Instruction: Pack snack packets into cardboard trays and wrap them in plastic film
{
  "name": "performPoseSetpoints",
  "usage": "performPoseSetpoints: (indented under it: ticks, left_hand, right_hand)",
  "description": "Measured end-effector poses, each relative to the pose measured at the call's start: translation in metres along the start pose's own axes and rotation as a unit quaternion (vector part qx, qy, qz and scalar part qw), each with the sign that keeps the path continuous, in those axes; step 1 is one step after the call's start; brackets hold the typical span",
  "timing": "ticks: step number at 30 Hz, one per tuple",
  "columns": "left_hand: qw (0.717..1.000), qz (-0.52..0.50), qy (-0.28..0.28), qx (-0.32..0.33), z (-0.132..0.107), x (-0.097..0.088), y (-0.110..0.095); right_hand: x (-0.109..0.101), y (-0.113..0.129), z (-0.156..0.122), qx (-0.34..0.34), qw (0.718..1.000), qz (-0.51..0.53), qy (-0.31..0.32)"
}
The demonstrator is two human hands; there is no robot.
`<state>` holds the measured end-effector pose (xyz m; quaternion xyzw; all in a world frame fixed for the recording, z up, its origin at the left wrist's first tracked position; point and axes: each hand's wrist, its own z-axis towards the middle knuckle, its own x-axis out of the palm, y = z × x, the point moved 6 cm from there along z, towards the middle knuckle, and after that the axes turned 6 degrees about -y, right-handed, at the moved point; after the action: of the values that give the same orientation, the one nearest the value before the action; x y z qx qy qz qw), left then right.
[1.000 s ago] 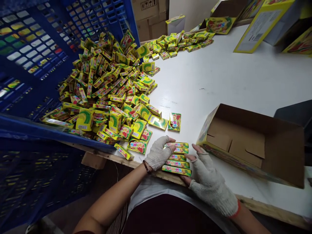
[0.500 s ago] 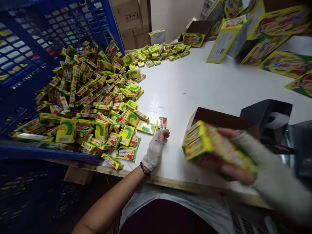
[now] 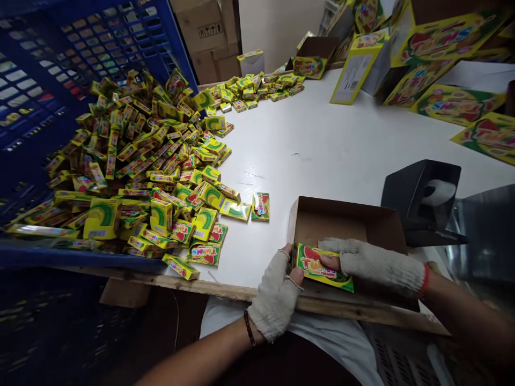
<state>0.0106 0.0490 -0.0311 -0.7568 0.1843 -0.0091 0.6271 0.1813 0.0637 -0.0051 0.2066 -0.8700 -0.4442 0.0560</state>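
Note:
An open box (image 3: 346,220) with a bare brown inside lies at the table's front edge. My right hand (image 3: 362,262), in a fingerless white knitted glove, reaches into its near left part. It grips small yellow-green candy boxes (image 3: 322,265); the top one lies face up with "TWINS" lettering, and those beneath are mostly hidden. My left hand (image 3: 277,292), gloved alike, closes round the open box's near left corner, its thumb beside the candy boxes. One single candy box (image 3: 260,207) lies on the table left of the open box.
A blue crate (image 3: 132,40) at the left spills a big heap of candy boxes (image 3: 137,150) onto the white table (image 3: 322,139). Printed display boxes (image 3: 454,102) crowd the back right. A black tape dispenser (image 3: 422,201) stands right of the open box.
My right hand has brought the stack of candy boxes down and left into the open box. My left hand has moved from the single candy box to the open box's corner.

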Motion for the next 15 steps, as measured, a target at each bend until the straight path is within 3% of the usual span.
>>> performPoseSetpoints:
  ticks: [6, 10, 13, 15]
  left_hand:
    - [0.999, 0.031, 0.019, 0.004, 0.002, 0.01, 0.007]
    - [0.992, 0.095, 0.05, 0.06, 0.003, 0.003, -0.003]
    - [0.971, 0.202, 0.053, 0.114, 0.033, -0.009, -0.02]
    - [0.935, 0.326, 0.008, 0.142, 0.068, -0.021, -0.032]
  right_hand:
    - [-0.011, 0.007, 0.003, -0.022, 0.961, -0.266, -0.077]
    - [0.004, 0.017, 0.005, -0.086, 0.944, -0.309, -0.076]
    - [0.008, 0.019, 0.009, -0.083, 0.942, -0.319, -0.066]
    - [0.005, 0.017, 0.01, -0.058, 0.94, -0.331, -0.064]
